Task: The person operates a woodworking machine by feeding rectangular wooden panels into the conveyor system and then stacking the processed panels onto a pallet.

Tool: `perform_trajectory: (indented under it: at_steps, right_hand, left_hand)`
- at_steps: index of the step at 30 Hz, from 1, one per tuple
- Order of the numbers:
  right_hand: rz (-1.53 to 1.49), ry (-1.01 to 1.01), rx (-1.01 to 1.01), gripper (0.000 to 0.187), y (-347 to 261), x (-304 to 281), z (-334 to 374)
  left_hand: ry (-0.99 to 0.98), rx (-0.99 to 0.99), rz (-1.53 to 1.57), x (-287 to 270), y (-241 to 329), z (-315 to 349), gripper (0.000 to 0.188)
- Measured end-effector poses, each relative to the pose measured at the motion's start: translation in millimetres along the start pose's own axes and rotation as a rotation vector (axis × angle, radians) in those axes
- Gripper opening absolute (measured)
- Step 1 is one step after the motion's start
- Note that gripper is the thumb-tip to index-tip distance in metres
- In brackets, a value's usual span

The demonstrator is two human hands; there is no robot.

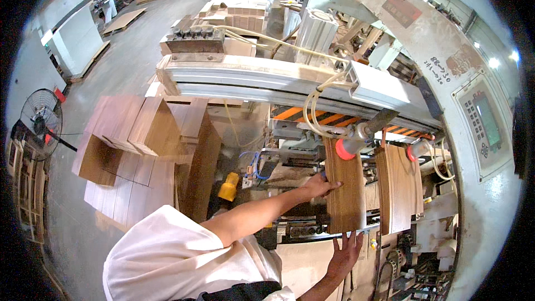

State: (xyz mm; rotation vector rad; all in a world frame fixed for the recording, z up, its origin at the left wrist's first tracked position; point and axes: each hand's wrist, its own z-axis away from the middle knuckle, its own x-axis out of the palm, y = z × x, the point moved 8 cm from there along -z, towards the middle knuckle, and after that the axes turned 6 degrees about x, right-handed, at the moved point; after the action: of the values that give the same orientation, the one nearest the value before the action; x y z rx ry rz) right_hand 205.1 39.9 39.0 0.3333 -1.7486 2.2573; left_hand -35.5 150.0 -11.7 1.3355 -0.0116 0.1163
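Note:
A long brown wood-grain board (345,195) lies lengthwise on the machine bed under a red-tipped cylinder (346,148). My left hand (319,186) is closed at the board's left edge, one digit over its top face and the other fingers partly hidden. At the near end, my right hand (346,253) has its fingers spread and stretched up to the board's edge. To the right, a stack of similar boards (397,189) sits beneath a second red-tipped cylinder (413,153).
A metal crossbeam (267,81) with hoses spans the machine. A control panel (484,125) stands on the right. Stacked wood panels (125,184) rise at my left beside a yellow connector (228,187). A black fan (42,117) stands farther left.

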Motion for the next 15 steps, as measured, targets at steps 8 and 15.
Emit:
perform_trajectory:
  at_steps: [8, 15]
  right_hand:
    - [-0.01, -0.004, -0.025, 0.076, 8, -7, 0]
    - [0.143, 0.093, 0.022, 0.073, 8, -17, -5]
  left_hand:
    - [-0.076, 0.015, -0.033, 2, 7, -1, 0.046]
    - [-0.027, -0.094, -0.102, 1, -31, -6, 0.051]
